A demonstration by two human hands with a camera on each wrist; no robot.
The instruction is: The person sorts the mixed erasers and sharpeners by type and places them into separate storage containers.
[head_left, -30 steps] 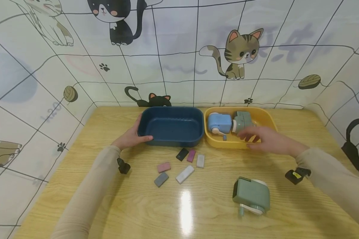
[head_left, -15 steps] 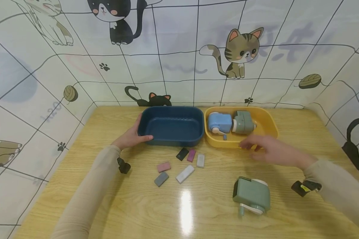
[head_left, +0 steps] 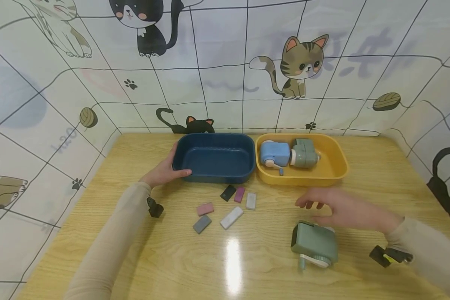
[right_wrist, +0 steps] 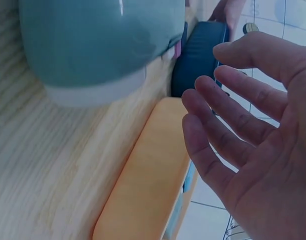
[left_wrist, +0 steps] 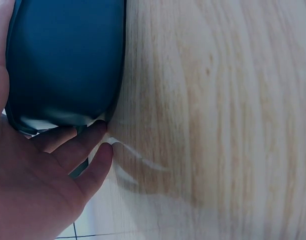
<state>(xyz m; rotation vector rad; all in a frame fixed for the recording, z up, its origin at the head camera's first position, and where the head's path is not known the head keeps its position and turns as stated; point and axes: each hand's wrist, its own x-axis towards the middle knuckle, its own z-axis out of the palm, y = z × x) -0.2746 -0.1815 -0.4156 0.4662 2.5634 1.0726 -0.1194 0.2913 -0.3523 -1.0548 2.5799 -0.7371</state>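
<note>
My left hand (head_left: 168,168) holds the left end of a dark blue tray (head_left: 217,178), the thumb along its front wall and the fingers around the end, as the left wrist view (left_wrist: 43,165) also shows. Over the table on the right, my right hand (head_left: 341,208) is in the air with relaxed fingers and nothing in them. Just below it in the head view stands a green crank pencil sharpener (head_left: 315,243), which looms large in the right wrist view (right_wrist: 103,40). A yellow tray (head_left: 303,179) holds a blue crank sharpener (head_left: 275,153) and a second green one (head_left: 304,153).
In front of the trays lie several small erasers: black (head_left: 228,193), purple (head_left: 239,194), pink (head_left: 205,209), grey (head_left: 202,224), and white ones, one of them longer (head_left: 231,218). A cat-print sheet (head_left: 225,83) rises behind the wooden table (head_left: 165,262).
My right hand has drawn back from the green sharpener inside the yellow tray, coming toward me until it is above the one on the table. My left hand stays on the dark blue tray.
</note>
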